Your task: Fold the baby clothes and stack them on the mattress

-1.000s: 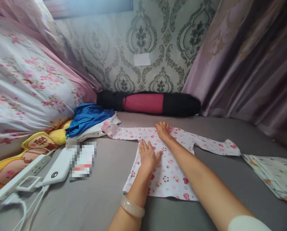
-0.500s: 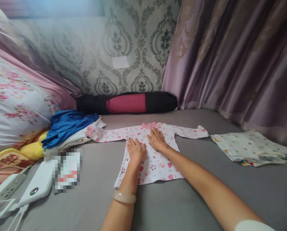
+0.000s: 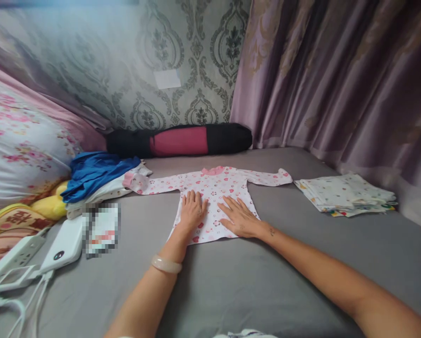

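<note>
A small white long-sleeved shirt (image 3: 214, 192) with pink hearts, flowers and a pink collar lies spread on the grey bed sheet (image 3: 231, 291). Its collar points away from me and both sleeves stretch sideways. My left hand (image 3: 193, 210) rests flat on the left part of the shirt's body, fingers extended. On the lower right part lies my right hand (image 3: 241, 218), palm down with its fingers spread. Neither hand grips the cloth. The left sleeve's pink cuff reaches the pile of clothes; the right cuff is folded up near its end.
Folded patterned cloths (image 3: 347, 193) lie at the right. Blue and white clothes (image 3: 103, 173) are heaped at the left, by a floral pillow (image 3: 23, 145). Nearer are a white power bank (image 3: 64, 244), a power strip (image 3: 18, 258) and cables. A black-and-red roll (image 3: 178, 141) lies along the wall.
Both hands stay flat on the shirt. My right hand has slid from near the collar down toward the hem, its fingers spreading wider. The camera view has shifted slightly.
</note>
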A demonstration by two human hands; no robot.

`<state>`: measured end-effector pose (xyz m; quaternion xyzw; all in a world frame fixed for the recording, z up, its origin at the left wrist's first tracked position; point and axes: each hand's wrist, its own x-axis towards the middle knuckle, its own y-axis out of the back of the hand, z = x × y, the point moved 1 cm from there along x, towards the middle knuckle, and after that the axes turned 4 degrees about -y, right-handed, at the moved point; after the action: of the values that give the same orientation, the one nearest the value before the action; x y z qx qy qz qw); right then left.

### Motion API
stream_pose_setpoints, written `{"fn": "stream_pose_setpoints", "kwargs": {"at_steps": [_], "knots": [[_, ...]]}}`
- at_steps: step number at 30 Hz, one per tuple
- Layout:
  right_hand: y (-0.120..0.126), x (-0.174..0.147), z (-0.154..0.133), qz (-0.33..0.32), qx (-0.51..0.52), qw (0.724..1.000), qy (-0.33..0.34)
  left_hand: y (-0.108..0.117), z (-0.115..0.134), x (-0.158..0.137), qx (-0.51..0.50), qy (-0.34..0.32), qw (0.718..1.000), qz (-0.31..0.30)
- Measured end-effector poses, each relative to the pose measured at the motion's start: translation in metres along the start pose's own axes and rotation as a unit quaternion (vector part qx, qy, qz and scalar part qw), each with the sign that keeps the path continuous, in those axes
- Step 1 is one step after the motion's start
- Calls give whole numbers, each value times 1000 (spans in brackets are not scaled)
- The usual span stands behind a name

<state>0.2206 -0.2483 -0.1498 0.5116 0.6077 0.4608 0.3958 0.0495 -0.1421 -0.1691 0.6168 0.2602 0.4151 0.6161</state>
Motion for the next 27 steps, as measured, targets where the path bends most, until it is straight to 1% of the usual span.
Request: {"fn": "stream_pose_setpoints", "kwargs": {"at_steps": [3, 6, 9, 12, 14, 15, 16, 17, 18, 20, 21, 22, 23, 24, 27], "knots": [[5, -12, -6, -21, 27, 999, 27, 5, -8, -16, 0, -68, 998, 0], [9, -22, -17, -44, 70, 992, 90, 12, -13, -33, -13, -129, 992, -15], [14, -31, -26, -83, 129, 974, 167, 19, -16, -46, -25, -165, 985, -35], [21, -34, -23, -126, 206, 948, 205, 23, -19, -50, -30, -176, 982, -61], [25, -31, -12, -162, 268, 929, 197, 23, -20, -50, -27, -180, 980, -80], [27, -26, -5, -178, 301, 920, 176, 23, -20, -49, -24, -181, 979, -88], [29, -21, 4, -186, 339, 911, 146, 22, -21, -49, -21, -180, 979, -93], [32, -14, 14, -182, 376, 903, 102, 21, -21, -48, -19, -178, 979, -96], [36, -6, 24, -163, 411, 895, 58, 21, -21, -48, -17, -177, 979, -97], [46, 12, 46, -74, 491, 868, -27, 20, -21, -47, -17, -175, 980, -96], [51, 20, 58, -8, 514, 854, -78, 19, -21, -47, -19, -174, 980, -94], [56, 27, 70, 73, 526, 834, -151, 19, -21, -47, -20, -175, 980, -90], [60, 32, 83, 160, 529, 800, -235, 18, -21, -47, -23, -176, 980, -86], [63, 36, 95, 259, 523, 753, -304, 17, -22, -47, -25, -175, 981, -82], [67, 38, 126, 406, 483, 665, -400, 14, -24, -48, -37, -177, 981, -71]]}}
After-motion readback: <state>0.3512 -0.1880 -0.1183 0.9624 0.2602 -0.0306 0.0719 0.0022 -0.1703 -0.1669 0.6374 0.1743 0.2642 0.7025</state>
